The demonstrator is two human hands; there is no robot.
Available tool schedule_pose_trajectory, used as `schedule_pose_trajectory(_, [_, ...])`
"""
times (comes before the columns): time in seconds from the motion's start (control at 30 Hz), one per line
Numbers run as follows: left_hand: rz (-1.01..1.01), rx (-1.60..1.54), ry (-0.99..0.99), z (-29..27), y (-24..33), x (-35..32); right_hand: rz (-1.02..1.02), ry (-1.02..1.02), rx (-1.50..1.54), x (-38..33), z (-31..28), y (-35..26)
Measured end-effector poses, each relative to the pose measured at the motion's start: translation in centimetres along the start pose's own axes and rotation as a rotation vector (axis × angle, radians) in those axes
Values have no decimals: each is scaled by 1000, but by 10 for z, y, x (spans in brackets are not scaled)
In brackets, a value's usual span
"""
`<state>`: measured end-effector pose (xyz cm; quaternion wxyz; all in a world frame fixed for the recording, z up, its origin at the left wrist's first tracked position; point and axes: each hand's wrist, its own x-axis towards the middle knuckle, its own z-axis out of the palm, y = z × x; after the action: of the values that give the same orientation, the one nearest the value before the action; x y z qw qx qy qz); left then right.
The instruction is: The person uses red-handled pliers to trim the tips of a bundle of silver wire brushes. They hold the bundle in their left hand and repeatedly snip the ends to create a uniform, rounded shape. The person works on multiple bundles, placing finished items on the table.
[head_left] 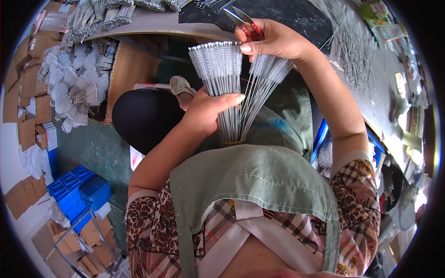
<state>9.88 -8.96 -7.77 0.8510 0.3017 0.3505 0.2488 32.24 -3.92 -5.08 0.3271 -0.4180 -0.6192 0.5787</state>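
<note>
My left hand (206, 109) grips a bundle of thin wire brushes (222, 83) around its stems, the white bristle heads fanned out above and the stem ends bound at the bottom near my green apron (259, 180). My right hand (273, 41) is at the bristle tops, its thumb pressing on a part of the bundle that leans off to the right. The same hand holds small red-handled snips (245, 23), blades pointing up and left.
A dark worktable (278, 14) ahead carries loose wire stems (354, 51) at the right. Finished brush bundles (76, 88) lie in a box at the left. Blue crates (81, 190) and cardboard pieces (28, 92) sit on the floor. A sandalled foot (181, 85) shows below.
</note>
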Motion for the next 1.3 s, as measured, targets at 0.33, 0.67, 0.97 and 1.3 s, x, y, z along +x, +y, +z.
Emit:
schedule_pose_trajectory(0.33, [7, 9, 47, -1, -2, 2, -65, -3, -15, 2, -7, 12])
schedule_pose_trajectory(0.67, [51, 52, 59, 0, -4, 1, -104, -70, 40, 0, -12, 18])
schedule_pose_trajectory(0.97, [37, 76, 81, 2, -3, -1, -179, -68, -14, -1, -10, 18])
schedule_pose_trajectory(1.3, [34, 37, 8, -2, -6, 1, -173, -86, 67, 1, -4, 8])
